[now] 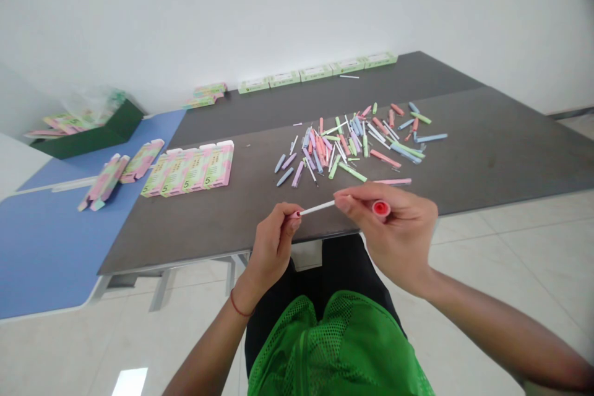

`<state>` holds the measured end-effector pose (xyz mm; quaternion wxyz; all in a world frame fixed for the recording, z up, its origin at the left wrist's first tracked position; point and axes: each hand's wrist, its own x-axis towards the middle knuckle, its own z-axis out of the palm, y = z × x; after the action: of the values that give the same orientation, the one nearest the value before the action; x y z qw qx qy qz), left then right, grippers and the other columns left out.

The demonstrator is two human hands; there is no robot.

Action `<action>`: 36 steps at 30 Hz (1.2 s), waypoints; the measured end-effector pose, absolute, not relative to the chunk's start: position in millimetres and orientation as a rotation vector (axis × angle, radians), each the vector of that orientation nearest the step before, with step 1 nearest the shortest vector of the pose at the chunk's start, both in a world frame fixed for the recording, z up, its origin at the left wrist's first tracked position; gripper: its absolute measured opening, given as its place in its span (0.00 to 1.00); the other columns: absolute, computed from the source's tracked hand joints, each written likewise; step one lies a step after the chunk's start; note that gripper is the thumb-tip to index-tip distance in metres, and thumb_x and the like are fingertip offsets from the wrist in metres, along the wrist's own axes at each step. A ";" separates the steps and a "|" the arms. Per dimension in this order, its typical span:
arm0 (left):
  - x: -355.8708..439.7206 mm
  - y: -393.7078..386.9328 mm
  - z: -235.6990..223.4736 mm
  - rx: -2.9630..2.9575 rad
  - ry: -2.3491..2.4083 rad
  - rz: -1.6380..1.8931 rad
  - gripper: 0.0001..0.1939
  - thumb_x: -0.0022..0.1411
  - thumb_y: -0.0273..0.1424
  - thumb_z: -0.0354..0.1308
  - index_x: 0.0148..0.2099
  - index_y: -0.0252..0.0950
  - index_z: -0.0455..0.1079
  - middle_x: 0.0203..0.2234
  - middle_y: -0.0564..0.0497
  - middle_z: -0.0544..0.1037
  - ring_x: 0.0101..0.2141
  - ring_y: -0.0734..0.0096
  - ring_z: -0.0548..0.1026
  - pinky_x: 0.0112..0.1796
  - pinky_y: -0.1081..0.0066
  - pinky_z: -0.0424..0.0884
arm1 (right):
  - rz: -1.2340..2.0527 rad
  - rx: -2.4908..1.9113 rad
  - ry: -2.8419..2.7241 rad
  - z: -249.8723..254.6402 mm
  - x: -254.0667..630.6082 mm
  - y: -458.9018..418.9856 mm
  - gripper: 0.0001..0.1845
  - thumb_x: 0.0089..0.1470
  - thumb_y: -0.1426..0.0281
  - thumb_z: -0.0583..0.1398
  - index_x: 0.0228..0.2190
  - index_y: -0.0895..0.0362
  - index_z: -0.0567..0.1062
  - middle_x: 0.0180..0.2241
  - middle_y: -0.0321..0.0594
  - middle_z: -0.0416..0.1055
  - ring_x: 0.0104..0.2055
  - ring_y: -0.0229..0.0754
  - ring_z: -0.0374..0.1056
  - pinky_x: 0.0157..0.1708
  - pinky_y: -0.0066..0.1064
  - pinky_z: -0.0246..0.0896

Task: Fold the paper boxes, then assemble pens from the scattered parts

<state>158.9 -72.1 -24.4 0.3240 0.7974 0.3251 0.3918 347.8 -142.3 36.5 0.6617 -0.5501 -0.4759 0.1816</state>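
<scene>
My left hand (273, 244) pinches one end of a thin white stick (316, 208), which has a small red tip at that end. The other end of the stick sits in the fingers of my right hand (388, 229). My right hand also holds a round red pen end (380, 208) against its palm, and any link to the stick is hidden by the fingers. A loose heap of pastel pen parts (348, 145) lies on the dark grey tabletop (501, 154) beyond my hands. A single pink pen (392, 182) lies closest to my right hand.
Flat pink-and-green printed boxes marked 5 (188, 168) lie left of the heap. A row of pale green boxes (315, 72) runs along the far edge. A dark green bin (88, 131) stands on a blue table (69, 241) at left.
</scene>
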 end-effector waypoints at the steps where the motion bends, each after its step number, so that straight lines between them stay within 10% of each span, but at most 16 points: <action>1: 159.0 -72.2 -24.0 2.100 0.847 1.040 0.10 0.77 0.36 0.50 0.47 0.37 0.70 0.30 0.54 0.72 0.27 0.74 0.67 0.31 0.74 0.62 | 0.389 -1.232 -1.112 37.7 346.4 -145.3 0.01 0.54 0.68 0.71 0.30 0.50 0.86 0.24 0.36 0.75 0.23 0.38 0.61 0.22 0.31 0.54; 15: 156.1 -69.6 -15.3 2.158 0.804 1.015 0.09 0.75 0.35 0.54 0.46 0.37 0.72 0.29 0.53 0.75 0.28 0.74 0.72 0.32 0.75 0.68 | 0.624 -1.212 -1.059 30.6 341.1 -132.8 0.03 0.53 0.67 0.70 0.30 0.52 0.87 0.28 0.38 0.80 0.24 0.37 0.64 0.22 0.29 0.58; 28: 159.2 -71.5 -2.1 1.738 0.870 1.244 0.10 0.59 0.35 0.72 0.39 0.35 0.78 0.29 0.51 0.83 0.26 0.71 0.82 0.28 0.74 0.79 | 1.497 -1.072 -0.778 -3.9 362.4 -112.2 0.15 0.45 0.62 0.75 0.29 0.61 0.82 0.17 0.24 0.52 0.20 0.28 0.40 0.20 0.26 0.32; 36: 163.6 -79.9 9.2 2.023 0.919 1.301 0.07 0.61 0.33 0.71 0.40 0.38 0.81 0.31 0.53 0.85 0.28 0.73 0.82 0.31 0.76 0.76 | 2.034 -0.855 -0.441 -19.3 364.2 -106.0 0.20 0.49 0.64 0.73 0.23 0.59 0.70 0.16 0.21 0.44 0.19 0.28 0.34 0.16 0.23 0.35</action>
<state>163.6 -79.9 9.2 0.2797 0.7543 0.3427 0.4851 364.2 -106.0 -19.3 0.4311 -0.3428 -0.1770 0.8157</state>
